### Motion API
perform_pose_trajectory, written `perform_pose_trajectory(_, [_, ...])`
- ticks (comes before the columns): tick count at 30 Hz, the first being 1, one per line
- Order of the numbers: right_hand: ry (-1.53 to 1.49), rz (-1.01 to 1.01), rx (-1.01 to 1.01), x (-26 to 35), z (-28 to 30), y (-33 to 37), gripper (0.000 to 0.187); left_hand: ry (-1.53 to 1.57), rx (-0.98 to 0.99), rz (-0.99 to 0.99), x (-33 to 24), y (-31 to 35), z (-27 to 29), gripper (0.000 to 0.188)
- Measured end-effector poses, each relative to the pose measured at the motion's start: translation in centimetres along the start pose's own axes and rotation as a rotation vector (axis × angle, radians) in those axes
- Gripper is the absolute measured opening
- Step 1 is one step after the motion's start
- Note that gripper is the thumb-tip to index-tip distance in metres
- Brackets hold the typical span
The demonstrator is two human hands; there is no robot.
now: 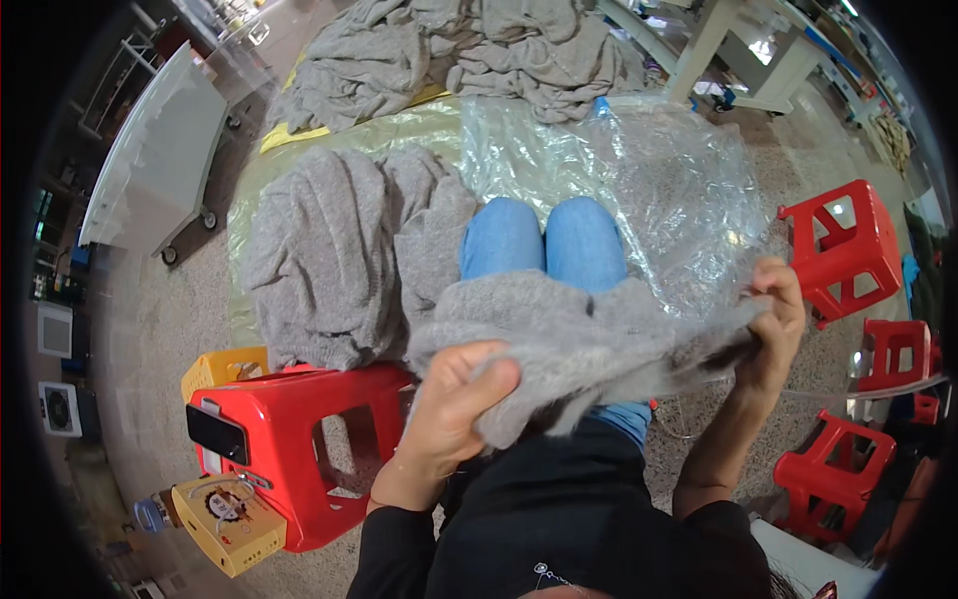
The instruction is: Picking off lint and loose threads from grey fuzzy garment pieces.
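A grey, fuzzy knitted garment [584, 344] lies across my lap, stretched sideways between both hands. My left hand [454, 404] is closed on its near left part, thumb on top and the other fingers partly hidden by the knit. At the right, my right hand [778, 324] grips the garment's edge with bent fingers and holds it raised. The fabric looks thin and slightly blurred near that hand. Left of my knees [544, 240], in blue jeans, a pile of similar grey knitwear [319, 250] is heaped up beside the garment.
A red plastic stool [344, 399] by my left side carries a phone [217, 432], with a yellow box [230, 519] against it. Clear plastic sheeting [679, 190] covers the floor ahead. More grey knitwear [369, 65] lies beyond. Another red stool [848, 245] stands at right.
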State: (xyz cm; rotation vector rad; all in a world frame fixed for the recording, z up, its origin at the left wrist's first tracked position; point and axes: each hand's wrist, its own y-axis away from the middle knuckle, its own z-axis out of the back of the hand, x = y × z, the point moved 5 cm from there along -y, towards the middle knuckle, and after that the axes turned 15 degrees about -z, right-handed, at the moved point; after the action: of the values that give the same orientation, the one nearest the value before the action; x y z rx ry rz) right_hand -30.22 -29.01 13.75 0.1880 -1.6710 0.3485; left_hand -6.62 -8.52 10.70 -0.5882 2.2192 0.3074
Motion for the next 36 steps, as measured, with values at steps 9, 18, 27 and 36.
perform_pose_trajectory(9, [0.271,-0.253,0.688,-5.7,-12.7,2.3,0.024,-0.042,0.009,0.117,5.5,-1.9,2.4,0.018])
perform_pose_trajectory(18, [0.248,-0.389,0.651,-9.3,-14.1,2.5,0.017,-0.15,-0.001,0.129,5.9,-1.8,4.5,0.022])
perform_pose_trajectory(27, [0.189,-0.377,0.533,-9.5,-14.5,2.9,0.016,-0.188,-0.081,0.016,5.7,-2.5,4.4,0.02])
perform_pose_trajectory(36, [0.218,-0.403,0.568,-9.6,-14.6,2.8,0.015,0.002,-0.101,0.116,6.4,-2.9,5.3,0.02])
